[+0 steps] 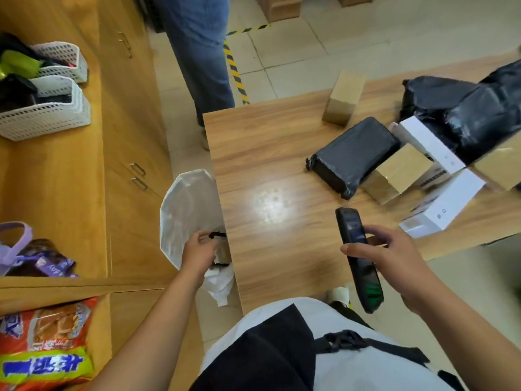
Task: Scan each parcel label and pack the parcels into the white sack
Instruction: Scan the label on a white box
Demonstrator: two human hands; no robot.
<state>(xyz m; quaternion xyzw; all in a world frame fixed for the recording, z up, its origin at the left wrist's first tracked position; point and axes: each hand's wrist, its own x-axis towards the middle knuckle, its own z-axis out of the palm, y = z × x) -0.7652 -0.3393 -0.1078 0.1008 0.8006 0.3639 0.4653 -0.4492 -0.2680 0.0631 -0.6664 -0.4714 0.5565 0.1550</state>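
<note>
The white sack (186, 210) hangs open off the left edge of the wooden table (270, 153). My left hand (198, 249) is at the sack's mouth and grips a small parcel (221, 251) with black tape, partly inside the sack. My right hand (394, 258) holds a black handheld scanner (356, 249) above the table's near edge. On the table's right lie a black-wrapped parcel (353, 156), a brown carton (400, 173), white boxes (442, 206) and a big black bag (473, 108). A small carton (344, 98) stands farther back.
A person in jeans (197, 52) stands on the tiled floor past the table's far left corner. A wooden counter (56, 179) on the left carries white baskets (50, 108), a purple bag and an orange snack pack (45, 342). Yellow-black tape (235, 71) marks the floor.
</note>
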